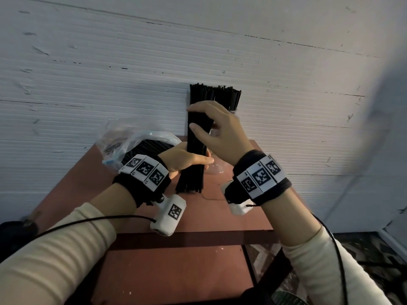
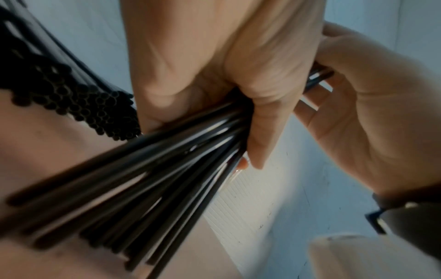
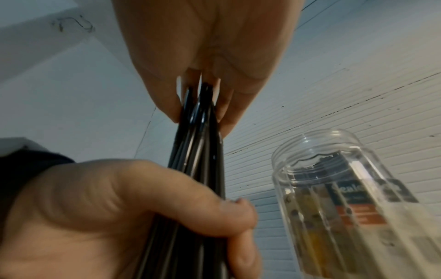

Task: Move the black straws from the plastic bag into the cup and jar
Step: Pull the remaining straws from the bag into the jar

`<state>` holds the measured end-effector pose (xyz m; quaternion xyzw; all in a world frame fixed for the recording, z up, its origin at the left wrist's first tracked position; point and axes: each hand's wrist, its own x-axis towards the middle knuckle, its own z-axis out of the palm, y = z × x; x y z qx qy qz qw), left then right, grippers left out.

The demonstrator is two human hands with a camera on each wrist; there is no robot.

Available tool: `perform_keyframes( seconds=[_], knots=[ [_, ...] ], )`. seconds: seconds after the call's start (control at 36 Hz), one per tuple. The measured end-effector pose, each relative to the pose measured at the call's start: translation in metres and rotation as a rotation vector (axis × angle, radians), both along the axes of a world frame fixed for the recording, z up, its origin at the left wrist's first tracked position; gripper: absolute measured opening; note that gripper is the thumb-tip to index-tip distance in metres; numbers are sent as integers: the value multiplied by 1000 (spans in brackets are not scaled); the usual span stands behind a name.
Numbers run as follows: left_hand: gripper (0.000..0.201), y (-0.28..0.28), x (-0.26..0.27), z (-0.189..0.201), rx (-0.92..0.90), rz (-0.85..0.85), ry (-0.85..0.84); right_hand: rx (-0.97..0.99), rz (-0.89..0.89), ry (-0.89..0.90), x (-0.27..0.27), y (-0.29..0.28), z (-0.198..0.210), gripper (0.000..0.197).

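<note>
Both the left hand (image 1: 185, 159) and right hand (image 1: 217, 128) grip one upright bundle of black straws (image 1: 196, 148), fingers curled round it: light, slick, apt to splay, best clasped mid-length.

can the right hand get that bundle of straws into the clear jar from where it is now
Probably yes. The right hand pinches the bundle of straws near its top, the clear jar stands close beside it with its mouth open and no lid. The left hand also grips the bundle lower down and would likely need to let go.
</note>
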<state>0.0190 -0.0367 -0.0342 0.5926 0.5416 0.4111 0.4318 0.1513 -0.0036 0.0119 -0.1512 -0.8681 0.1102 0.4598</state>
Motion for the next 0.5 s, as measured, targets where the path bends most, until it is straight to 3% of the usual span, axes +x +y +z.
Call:
perform_keyframes(
  seconds=[0.08,0.17,0.36,0.44,0.5],
  knots=[
    [26,1,-1,0,3,16,16,-31,17,18,-1,-2,1,32],
    [5,1,-2,-5,-27,7,40,-37,21,-10,-5,-2,-2,37],
    [21,-1,-11,-10,-99,-64,60,9,-25,-40,-10,0,-1,20],
    [27,-2,-9,-14,-75,-28,100,-16,-20,-45,-10,-3,-2,25],
    [29,-3,-9,-15,-38,-15,100,-12,-30,-34,-8,-6,0,40]
  ],
)
